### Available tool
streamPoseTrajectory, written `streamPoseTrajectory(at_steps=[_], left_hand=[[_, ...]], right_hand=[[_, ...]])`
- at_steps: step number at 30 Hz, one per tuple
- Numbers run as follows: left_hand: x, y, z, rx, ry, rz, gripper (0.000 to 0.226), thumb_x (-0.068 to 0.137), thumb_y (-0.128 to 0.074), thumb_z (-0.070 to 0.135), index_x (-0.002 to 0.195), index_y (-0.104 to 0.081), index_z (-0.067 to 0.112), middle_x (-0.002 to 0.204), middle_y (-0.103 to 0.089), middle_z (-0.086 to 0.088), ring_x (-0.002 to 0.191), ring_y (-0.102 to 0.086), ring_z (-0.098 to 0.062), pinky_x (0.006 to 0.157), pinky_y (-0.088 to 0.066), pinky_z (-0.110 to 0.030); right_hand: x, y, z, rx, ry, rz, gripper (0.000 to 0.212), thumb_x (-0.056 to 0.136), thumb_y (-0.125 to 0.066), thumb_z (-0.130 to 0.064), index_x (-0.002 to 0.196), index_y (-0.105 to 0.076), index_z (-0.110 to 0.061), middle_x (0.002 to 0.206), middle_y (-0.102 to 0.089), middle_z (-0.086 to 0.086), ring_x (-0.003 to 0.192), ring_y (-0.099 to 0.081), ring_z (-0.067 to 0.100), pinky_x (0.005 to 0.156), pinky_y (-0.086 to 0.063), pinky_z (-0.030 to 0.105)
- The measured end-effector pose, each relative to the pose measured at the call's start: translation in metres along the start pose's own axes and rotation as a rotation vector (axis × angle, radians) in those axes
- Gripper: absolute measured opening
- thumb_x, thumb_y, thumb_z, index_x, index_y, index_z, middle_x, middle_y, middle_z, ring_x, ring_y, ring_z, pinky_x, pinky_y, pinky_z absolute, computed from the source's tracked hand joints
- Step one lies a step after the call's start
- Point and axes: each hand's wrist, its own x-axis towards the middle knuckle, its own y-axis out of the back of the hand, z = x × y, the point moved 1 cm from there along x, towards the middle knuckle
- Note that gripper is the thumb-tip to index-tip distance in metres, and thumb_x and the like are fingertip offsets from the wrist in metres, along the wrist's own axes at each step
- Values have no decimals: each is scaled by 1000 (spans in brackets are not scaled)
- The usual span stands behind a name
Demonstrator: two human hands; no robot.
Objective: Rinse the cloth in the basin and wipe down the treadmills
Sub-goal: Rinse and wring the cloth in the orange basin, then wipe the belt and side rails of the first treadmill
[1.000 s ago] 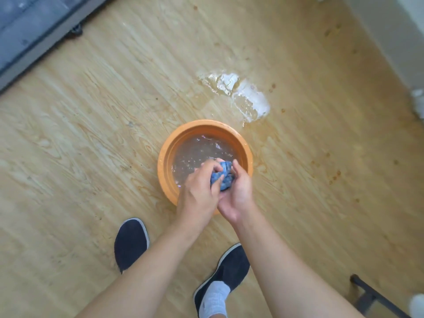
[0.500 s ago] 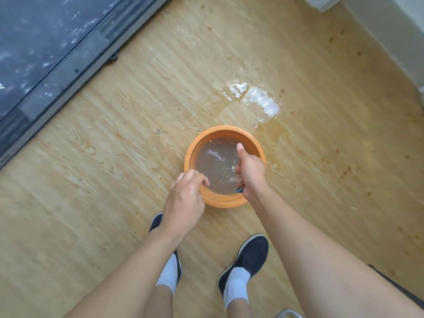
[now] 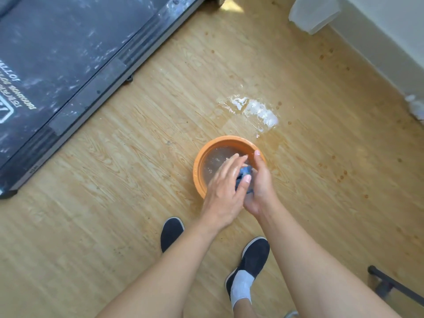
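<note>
An orange basin (image 3: 202, 157) with water stands on the wooden floor. Over its near right part, a bunched blue cloth (image 3: 245, 172) is squeezed between both hands. My right hand (image 3: 261, 184) curls round the cloth from the right. My left hand (image 3: 226, 191) presses on it from the left, fingers fairly straight and thumb against the cloth. Most of the cloth is hidden by the hands. A dusty black treadmill belt (image 3: 64, 53) with its grey side rail fills the upper left.
A water puddle (image 3: 252, 110) lies on the floor just beyond the basin. A white bin (image 3: 314, 13) stands at the top right by the wall. A dark metal frame (image 3: 390, 288) sits at the lower right. My two dark shoes are below the basin.
My left hand moved from the basin's near rim back onto the cloth, joining the right hand. The view pulled back and shifted, showing more of the treadmill.
</note>
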Motion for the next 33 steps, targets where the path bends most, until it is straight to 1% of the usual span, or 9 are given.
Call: streamPoseTrajectory(at_steps=[2, 3, 6, 10, 17, 22, 26, 29, 33], left_hand=[[3, -5, 14, -48, 39, -46, 49, 111, -39, 55, 154, -52, 38, 169, -36, 15, 161, -14, -7, 127, -16, -32], [4, -7, 20, -130, 62, -5, 43, 110, -44, 55, 141, -65, 34, 158, -50, 14, 155, -28, -4, 125, -24, -31], [7, 0, 49, -430, 231, 260, 35, 108, -56, 47, 87, -71, 24, 90, -72, 15, 89, -65, -4, 86, -51, -33], [-3, 25, 96, -671, 445, 527, 47, 105, -63, 39, 69, -43, 15, 60, -40, 5, 58, -36, -15, 54, -36, -30], [-36, 65, 191, -543, 565, 373, 56, 95, -60, 11, 50, -28, 21, 47, -23, 9, 44, -20, -15, 43, -19, -27], [-84, 108, 256, -625, 633, 375, 46, 92, -56, 3, 62, -27, 22, 56, -21, 3, 49, -17, -16, 45, -14, -29], [-124, 155, 292, -657, 577, 240, 33, 106, -61, 23, 76, -47, 19, 54, -47, 12, 52, -44, -10, 53, -38, -23], [-160, 198, 318, -787, 481, 194, 9, 111, -51, 15, 105, -59, 16, 84, -66, 2, 82, -63, -16, 75, -51, -24], [-221, 282, 341, -858, 284, 192, 32, 116, -41, 12, 144, -55, 21, 130, -71, 7, 116, -69, 1, 89, -54, -16]], right_hand=[[-23, -5, 0, 107, -53, -86, 89, 87, -50, -83, 126, -69, -5, 132, -69, 15, 124, -66, 31, 115, -44, 48], [-36, -6, -3, 152, -72, -113, 93, 86, -49, -84, 127, -67, -3, 137, -66, 15, 128, -64, 31, 119, -39, 47], [-74, -4, -19, 182, -118, -170, 100, 86, -45, -85, 127, -66, 3, 132, -67, 19, 124, -65, 32, 114, -44, 44], [-113, 3, -42, 39, -17, -39, 94, 94, -40, -80, 155, -43, -9, 157, -44, 20, 147, -44, 30, 123, -34, 46], [-195, -31, -78, -338, 194, 31, 66, 104, -39, -64, 139, -61, -13, 145, -59, 13, 134, -58, 22, 118, -42, 42], [-282, -58, -111, -734, 414, 96, 45, 107, -40, -53, 133, -63, -25, 133, -65, -7, 123, -60, 8, 113, -45, 40], [-360, -79, -135, -988, 516, 34, 27, 109, -48, -34, 130, -64, -29, 127, -64, -14, 113, -57, -10, 88, -40, 5], [-406, -108, -137, -1039, 463, -83, 21, 107, -53, -29, 124, -66, -33, 124, -69, -15, 113, -66, 4, 90, -51, 18], [-456, -182, -115, -990, 336, -252, 19, 103, -63, -31, 118, -73, -32, 108, -76, -13, 101, -73, 10, 85, -61, 32]])
